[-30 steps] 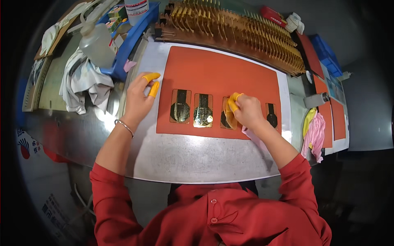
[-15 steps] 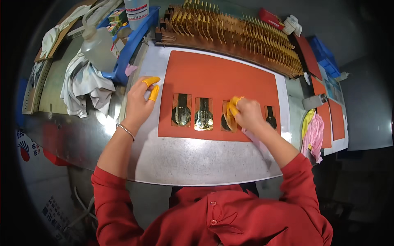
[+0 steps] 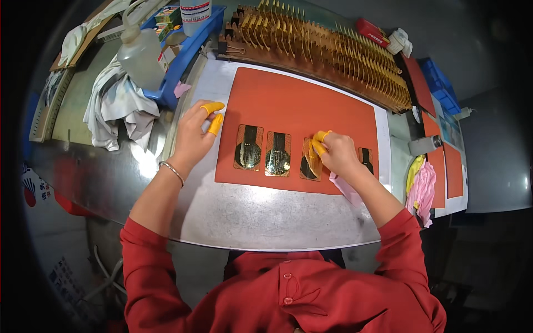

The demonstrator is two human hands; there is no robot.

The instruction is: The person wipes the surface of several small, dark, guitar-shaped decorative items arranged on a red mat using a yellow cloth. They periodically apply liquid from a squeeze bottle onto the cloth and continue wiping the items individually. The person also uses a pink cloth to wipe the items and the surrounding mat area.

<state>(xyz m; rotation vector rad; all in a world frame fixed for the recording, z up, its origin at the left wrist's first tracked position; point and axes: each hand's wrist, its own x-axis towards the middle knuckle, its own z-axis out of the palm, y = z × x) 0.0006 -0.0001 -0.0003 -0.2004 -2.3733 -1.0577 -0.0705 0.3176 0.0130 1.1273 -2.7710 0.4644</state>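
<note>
Right hand (image 3: 338, 155) with yellow finger cots pinched the third gold circuit strip (image 3: 310, 161) on the orange mat (image 3: 294, 105), left hand (image 3: 194, 133) rested loosely open, empty, at the mat's left edge.

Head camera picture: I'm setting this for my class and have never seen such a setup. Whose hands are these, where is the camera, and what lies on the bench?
The camera sits on the worker's head and looks down, so the red-sleeved arms are the worker's own. The left hand, with yellow finger covers, rests at the edge of an orange mat. The right hand presses on the third of four small gold-and-black flat pieces lying in a row on the mat; a pink cloth shows under it. Behind stands a rack of gold pieces; at left, a clear bottle and white rags.
</note>
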